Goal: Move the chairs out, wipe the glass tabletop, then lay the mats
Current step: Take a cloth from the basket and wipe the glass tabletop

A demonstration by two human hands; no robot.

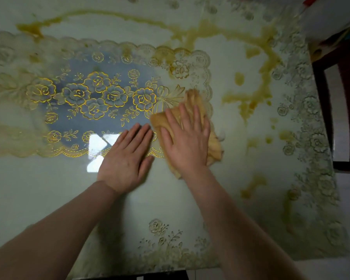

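The right hand (187, 136) presses flat on a yellow cloth (192, 110) on the glass surface (240, 158), the left hand (127, 154) lies open beside it.

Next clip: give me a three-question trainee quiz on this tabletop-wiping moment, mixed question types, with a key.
1. True or false: the right hand presses flat on a yellow cloth.
2. The left hand is: A) lifting the lace mat; B) lying flat, palm down, at the mat's near edge; C) holding a spray bottle.
3. Fill in: yellowish ___ streaks show on the tabletop to the cloth's right.

Key: 1 true; 2 B; 3 liquid (spill).
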